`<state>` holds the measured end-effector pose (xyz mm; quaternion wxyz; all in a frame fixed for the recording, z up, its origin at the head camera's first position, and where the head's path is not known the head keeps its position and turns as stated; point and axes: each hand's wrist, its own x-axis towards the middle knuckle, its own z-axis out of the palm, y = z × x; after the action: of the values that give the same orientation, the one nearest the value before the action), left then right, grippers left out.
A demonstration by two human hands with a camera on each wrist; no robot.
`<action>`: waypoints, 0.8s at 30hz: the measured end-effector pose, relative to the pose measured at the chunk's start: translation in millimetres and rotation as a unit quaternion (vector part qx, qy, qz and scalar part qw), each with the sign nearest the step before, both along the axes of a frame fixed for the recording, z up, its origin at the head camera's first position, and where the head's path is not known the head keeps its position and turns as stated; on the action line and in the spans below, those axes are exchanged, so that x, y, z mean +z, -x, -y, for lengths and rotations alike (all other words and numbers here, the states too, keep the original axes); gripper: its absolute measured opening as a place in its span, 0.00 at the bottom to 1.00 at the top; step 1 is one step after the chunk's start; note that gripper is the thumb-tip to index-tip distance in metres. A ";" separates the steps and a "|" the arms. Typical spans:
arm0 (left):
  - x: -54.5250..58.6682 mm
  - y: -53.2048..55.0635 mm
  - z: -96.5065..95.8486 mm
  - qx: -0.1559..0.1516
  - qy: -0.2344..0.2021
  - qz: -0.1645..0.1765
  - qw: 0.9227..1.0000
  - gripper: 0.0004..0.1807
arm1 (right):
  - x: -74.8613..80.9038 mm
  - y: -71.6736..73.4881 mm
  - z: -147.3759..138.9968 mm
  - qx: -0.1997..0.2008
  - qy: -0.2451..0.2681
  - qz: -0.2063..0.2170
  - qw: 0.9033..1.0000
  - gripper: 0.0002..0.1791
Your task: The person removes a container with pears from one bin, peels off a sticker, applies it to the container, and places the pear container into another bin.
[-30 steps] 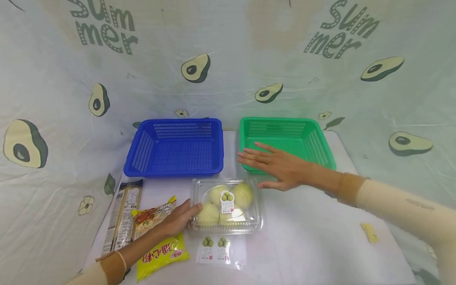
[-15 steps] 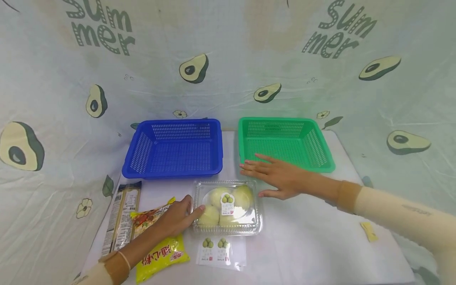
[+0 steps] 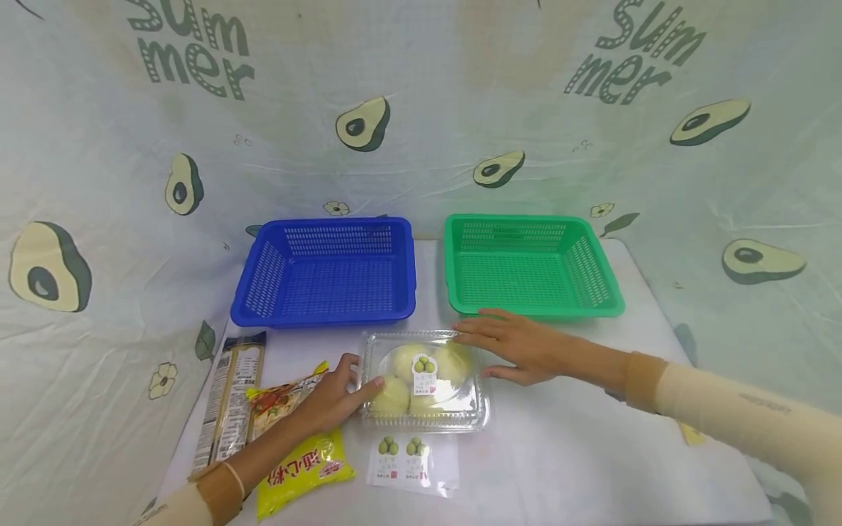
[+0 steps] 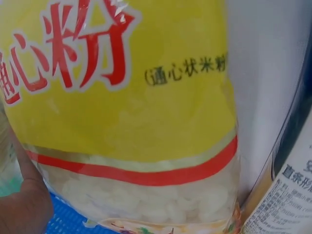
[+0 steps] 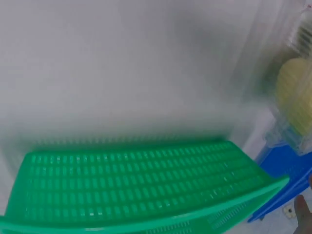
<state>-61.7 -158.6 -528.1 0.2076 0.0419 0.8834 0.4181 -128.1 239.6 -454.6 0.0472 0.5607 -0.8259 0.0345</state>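
Observation:
A clear plastic clamshell box of round, pale yellow-green fruit stands on the white table, with a small fruit label on its lid. My left hand grips its left side, thumb on the lid edge and fingers along the side wall. At the box's far right corner is my right hand, fingers extended and fingertips right at the rim. In the right wrist view, part of the box with a fruit shows at the right edge. A yellow bag with red lettering fills much of the left wrist view, under my left forearm.
Behind the box stand a blue basket and a green basket. A long package lies at the left, beside the yellow bag. In front of the box is a sheet of fruit labels. A small yellow piece shows past my right sleeve.
My right hand has come down from in front of the green basket to the far right corner of the box. My left hand stays at the box's left side.

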 end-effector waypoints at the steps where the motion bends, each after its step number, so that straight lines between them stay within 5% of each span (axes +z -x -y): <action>1: -1.2 -1.4 0.3 0.000 0.002 -0.001 1.000 0.37 | -2.8 -1.4 -0.1 -0.004 0.002 0.001 1.000 0.41; 10: -3.8 -1.1 -2.7 0.001 -0.021 -0.002 1.000 0.33 | -28.0 -16.0 -2.9 -0.030 -0.001 0.013 0.999 0.37; 24: -6.5 -4.8 -8.8 0.019 -0.029 0.000 0.999 0.38 | -30.7 -21.0 -3.4 -0.033 0.017 0.021 0.999 0.35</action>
<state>-57.0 -149.8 -534.5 0.1985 0.0311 0.8717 0.4469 -107.2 243.0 -485.3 0.0403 0.5312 -0.8443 0.0587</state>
